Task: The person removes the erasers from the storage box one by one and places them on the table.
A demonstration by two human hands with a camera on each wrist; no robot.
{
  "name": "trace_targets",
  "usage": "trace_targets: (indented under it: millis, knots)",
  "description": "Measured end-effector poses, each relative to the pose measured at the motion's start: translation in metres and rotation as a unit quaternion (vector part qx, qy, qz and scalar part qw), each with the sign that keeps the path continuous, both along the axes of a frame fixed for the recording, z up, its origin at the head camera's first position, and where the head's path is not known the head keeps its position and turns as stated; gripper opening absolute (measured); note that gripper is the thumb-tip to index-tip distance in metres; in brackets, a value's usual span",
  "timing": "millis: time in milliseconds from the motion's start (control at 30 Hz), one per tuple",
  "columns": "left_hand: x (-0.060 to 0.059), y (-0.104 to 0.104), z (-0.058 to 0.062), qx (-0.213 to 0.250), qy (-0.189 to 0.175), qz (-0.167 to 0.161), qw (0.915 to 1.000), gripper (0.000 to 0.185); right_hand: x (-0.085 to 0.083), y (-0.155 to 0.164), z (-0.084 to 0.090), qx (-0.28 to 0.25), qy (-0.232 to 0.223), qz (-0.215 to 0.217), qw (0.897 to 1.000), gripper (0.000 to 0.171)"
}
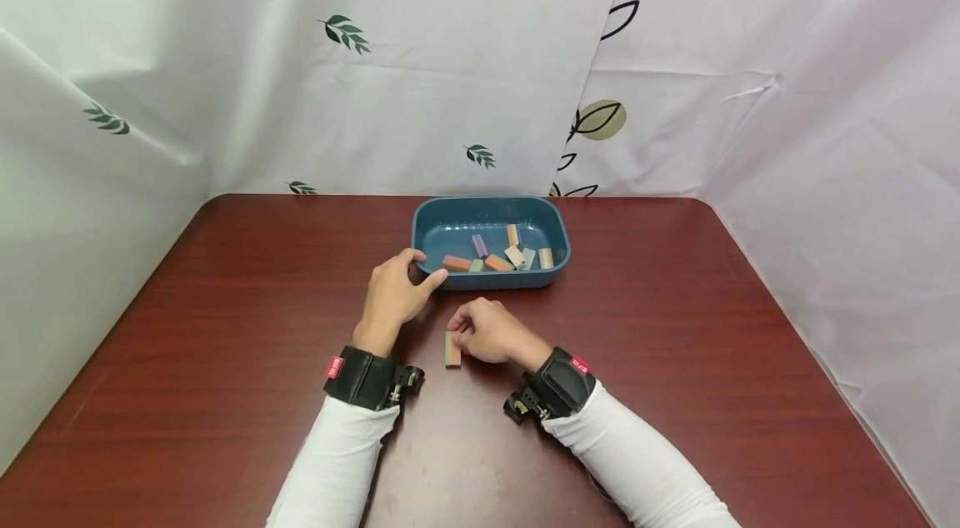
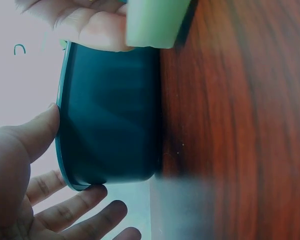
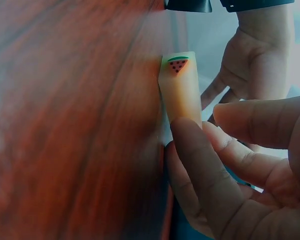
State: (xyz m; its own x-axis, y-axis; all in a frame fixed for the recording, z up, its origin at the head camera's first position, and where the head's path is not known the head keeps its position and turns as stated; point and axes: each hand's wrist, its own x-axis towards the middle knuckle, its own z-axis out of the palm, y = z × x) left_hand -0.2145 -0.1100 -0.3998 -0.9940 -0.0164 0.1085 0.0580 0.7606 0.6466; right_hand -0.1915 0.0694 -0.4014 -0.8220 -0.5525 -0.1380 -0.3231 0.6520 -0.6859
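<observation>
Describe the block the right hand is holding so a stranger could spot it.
On the dark red wooden table, just in front of the blue oval plastic tray, the right hand pinches a small pastel rectangular block. Unlike the others, it lies outside the tray.

head overview, two close wrist views

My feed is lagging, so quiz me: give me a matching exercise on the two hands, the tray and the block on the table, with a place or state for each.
Things:
1. left hand
2. right hand
3. blue tray
4. striped block

States:
A. holds several small blocks
B. grips the tray's near left corner
C. stands on the table, out of the tray
D. pinches the striped block

Pairs: 1-B, 2-D, 3-A, 4-C
</observation>
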Motion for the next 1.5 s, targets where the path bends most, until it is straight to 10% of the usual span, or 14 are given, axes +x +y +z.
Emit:
trace_targets:
  millis: [800, 1100, 1500]
  knots:
    - [-0.004, 0.001, 0.001, 0.001, -0.016, 0.006, 0.9998, 0.051, -0.020, 0.018, 0.029, -0.057, 0.098, 0.001, 0.994, 0.019]
    - [-0.005, 0.002, 0.003, 0.002, -0.002, 0.004, 1.0000, 0.050, -0.061, 0.028, 0.059, -0.006, 0.185, 0.001, 0.983, 0.022]
    - [-0.001, 0.002, 0.001, 0.002, -0.015, 0.008, 0.9999, 0.051, -0.124, 0.034, 0.073, 0.151, 0.161, 0.077, 0.972, 0.029]
